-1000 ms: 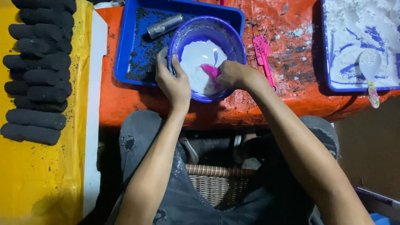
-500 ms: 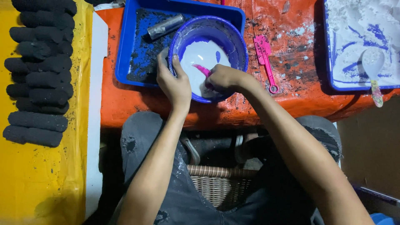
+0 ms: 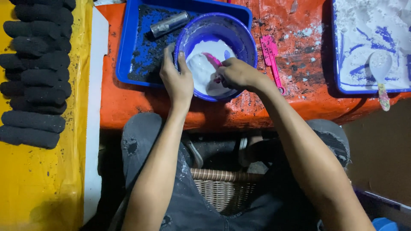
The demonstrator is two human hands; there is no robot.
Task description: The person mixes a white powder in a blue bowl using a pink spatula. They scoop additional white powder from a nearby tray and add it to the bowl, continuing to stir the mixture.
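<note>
Gripping the rim of the blue plastic bowl (image 3: 246, 40) with my left hand (image 3: 177, 81), thumb hooked inside, I hold it on the orange table cover (image 3: 128, 107), partly over the blue tray (image 3: 128, 55). My right hand (image 3: 237, 73) is clenched around a pink spoon (image 3: 212, 60) dipped in the white paste (image 3: 201, 70). A metal cylinder (image 3: 169, 24) lies in the tray; a pink spatula (image 3: 271, 55) lies just beside the bowl.

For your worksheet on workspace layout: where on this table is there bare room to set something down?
Free: the orange cover below the blue tray, and between the pink scoop and white powder tray. Crowded: around the bowl, where both hands work.
</note>
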